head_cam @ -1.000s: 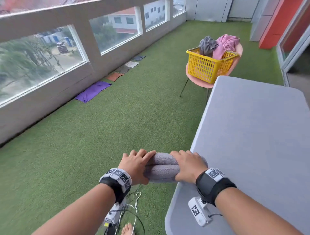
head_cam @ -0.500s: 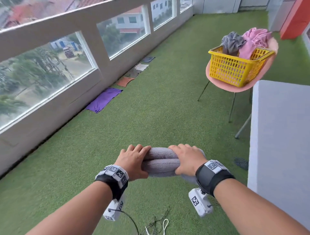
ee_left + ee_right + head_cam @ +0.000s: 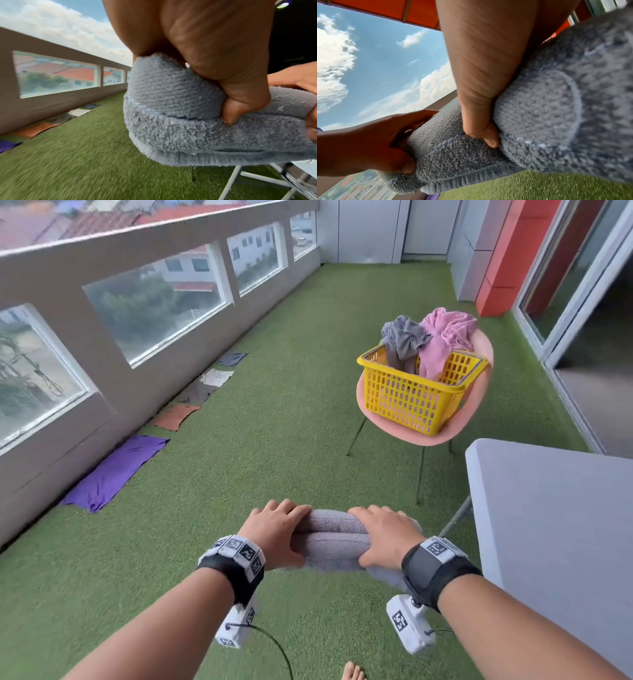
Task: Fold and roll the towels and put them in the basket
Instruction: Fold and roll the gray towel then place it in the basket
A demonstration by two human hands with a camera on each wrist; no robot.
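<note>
The person is carrying a rolled grey towel (image 3: 330,539) in mid-air over the turf, with the left hand (image 3: 274,534) curling its fingers and thumb round one end and the right hand (image 3: 385,537) clamping the other end the same way. In the wrist views both thumbs are digging into the seam where the outer flap is lying over the roll.

Judging from this, the main risk is the roll loosening: the towel is soft and springy, so if either thumb is easing off the flap while the person is walking, the outer layer is likely to peel open. The yellow basket (image 3: 411,402), at about one o'clock from the hands and well apart from them, is already holding a crumpled grey cloth (image 3: 402,340) and a pink cloth (image 3: 445,337) heaped above its rim, so the roll may be landing on a lumpy pile and tipping out or unrolling. The basket is sitting on a pink chair (image 3: 407,429) with thin legs, so a hard drop could be nudging it.

The floor is green artificial turf (image 3: 171,559). A grey table (image 3: 555,525) is standing at three o'clock. Along the low windowed wall (image 3: 102,412) from nine to eleven o'clock, a purple cloth (image 3: 113,470), an orange cloth (image 3: 174,416) and others are lying flat.
</note>
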